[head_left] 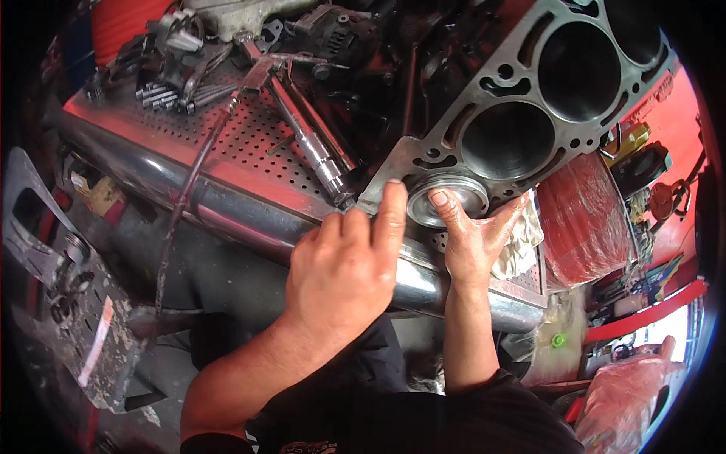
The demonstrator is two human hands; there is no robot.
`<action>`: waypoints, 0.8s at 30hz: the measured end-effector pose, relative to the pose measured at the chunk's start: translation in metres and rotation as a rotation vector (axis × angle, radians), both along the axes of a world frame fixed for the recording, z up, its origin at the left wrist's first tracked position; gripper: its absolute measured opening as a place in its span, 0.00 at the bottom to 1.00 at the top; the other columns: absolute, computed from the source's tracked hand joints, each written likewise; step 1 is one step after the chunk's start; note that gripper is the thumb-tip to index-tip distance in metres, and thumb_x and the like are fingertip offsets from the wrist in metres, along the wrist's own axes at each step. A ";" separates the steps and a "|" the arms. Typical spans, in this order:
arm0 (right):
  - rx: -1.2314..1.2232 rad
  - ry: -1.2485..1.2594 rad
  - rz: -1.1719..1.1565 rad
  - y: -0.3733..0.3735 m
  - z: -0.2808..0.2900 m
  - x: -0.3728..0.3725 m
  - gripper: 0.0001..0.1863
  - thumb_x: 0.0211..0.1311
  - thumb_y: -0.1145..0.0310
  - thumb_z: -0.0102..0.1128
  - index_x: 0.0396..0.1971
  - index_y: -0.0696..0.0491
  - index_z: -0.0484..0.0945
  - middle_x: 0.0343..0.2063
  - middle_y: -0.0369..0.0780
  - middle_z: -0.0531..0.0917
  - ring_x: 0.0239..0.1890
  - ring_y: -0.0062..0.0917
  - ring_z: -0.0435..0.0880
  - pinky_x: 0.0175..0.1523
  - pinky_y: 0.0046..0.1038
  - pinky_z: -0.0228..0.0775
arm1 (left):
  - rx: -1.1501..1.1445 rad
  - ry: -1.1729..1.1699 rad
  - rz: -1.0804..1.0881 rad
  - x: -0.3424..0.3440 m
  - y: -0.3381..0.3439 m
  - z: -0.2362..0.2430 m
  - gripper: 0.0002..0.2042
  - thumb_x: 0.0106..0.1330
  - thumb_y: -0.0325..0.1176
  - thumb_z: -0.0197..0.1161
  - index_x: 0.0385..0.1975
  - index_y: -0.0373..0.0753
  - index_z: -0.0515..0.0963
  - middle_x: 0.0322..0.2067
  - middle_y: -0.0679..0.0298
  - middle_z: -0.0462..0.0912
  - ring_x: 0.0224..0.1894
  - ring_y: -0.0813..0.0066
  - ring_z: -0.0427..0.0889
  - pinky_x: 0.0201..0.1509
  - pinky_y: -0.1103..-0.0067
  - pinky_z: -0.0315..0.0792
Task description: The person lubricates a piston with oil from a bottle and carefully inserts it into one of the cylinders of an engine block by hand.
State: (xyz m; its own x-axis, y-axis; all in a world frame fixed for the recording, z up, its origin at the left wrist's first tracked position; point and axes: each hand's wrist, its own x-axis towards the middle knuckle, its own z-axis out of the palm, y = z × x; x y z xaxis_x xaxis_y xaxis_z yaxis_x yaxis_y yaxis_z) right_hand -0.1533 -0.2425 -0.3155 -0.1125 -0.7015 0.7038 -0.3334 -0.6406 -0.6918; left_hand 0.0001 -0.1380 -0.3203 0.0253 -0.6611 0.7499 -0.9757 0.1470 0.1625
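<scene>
A round metal piston [435,200] with ring grooves around its edge sits at the nearest bore of a grey engine block [491,98]. My right hand [473,234] grips the piston, its thumb pressed on the crown and its other fingers spread to the right and partly hidden. Just left of the piston is my left hand [344,261], index finger stretched up at the block's near edge. Its other fingers curl down out of sight, and nothing shows in it. Two dark bores lie open beyond the piston.
A perforated metal bench [227,144] with a rounded steel front edge carries a ratchet-like tool [314,147], an alternator [336,34] and several metal parts. White cloth [522,246] lies beside my right hand. A red plastic-wrapped drum [590,219] stands right; a metal stand [91,333] is left.
</scene>
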 end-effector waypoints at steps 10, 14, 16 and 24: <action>-0.038 0.017 0.083 0.010 0.013 0.001 0.55 0.42 0.68 0.89 0.67 0.59 0.59 0.59 0.45 0.71 0.62 0.32 0.72 0.69 0.34 0.65 | -0.056 -0.263 -0.119 0.017 -0.008 0.056 0.27 0.56 0.25 0.64 0.61 0.40 0.80 0.29 0.65 0.72 0.30 0.68 0.76 0.32 0.72 0.73; 0.035 -0.034 0.168 0.011 0.008 -0.007 0.63 0.42 0.62 0.89 0.72 0.66 0.53 0.64 0.49 0.68 0.68 0.35 0.67 0.74 0.35 0.57 | 0.041 -0.415 -0.138 0.016 -0.009 0.075 0.31 0.52 0.23 0.67 0.62 0.40 0.80 0.29 0.64 0.71 0.31 0.66 0.77 0.32 0.69 0.73; 0.028 -0.125 0.282 0.008 0.004 -0.011 0.60 0.45 0.64 0.87 0.73 0.62 0.53 0.63 0.47 0.68 0.67 0.33 0.69 0.73 0.35 0.60 | 0.090 -0.464 -0.147 0.013 -0.006 0.080 0.31 0.52 0.23 0.66 0.62 0.39 0.79 0.29 0.64 0.71 0.31 0.66 0.77 0.33 0.69 0.73; -0.062 0.032 0.118 0.005 0.000 -0.010 0.56 0.46 0.68 0.85 0.72 0.61 0.55 0.62 0.46 0.69 0.65 0.33 0.70 0.71 0.34 0.62 | 0.130 -0.588 -0.087 0.010 -0.003 0.087 0.26 0.59 0.32 0.60 0.60 0.38 0.79 0.27 0.67 0.71 0.31 0.70 0.75 0.33 0.75 0.72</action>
State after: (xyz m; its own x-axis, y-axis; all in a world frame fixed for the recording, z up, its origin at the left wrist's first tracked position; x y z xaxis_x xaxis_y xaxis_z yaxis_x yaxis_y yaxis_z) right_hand -0.1637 -0.2371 -0.3151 -0.0085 -0.6635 0.7481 -0.2743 -0.7179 -0.6399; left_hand 0.0104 -0.1410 -0.2334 -0.4267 -0.7292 0.5349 -0.8928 0.2453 -0.3779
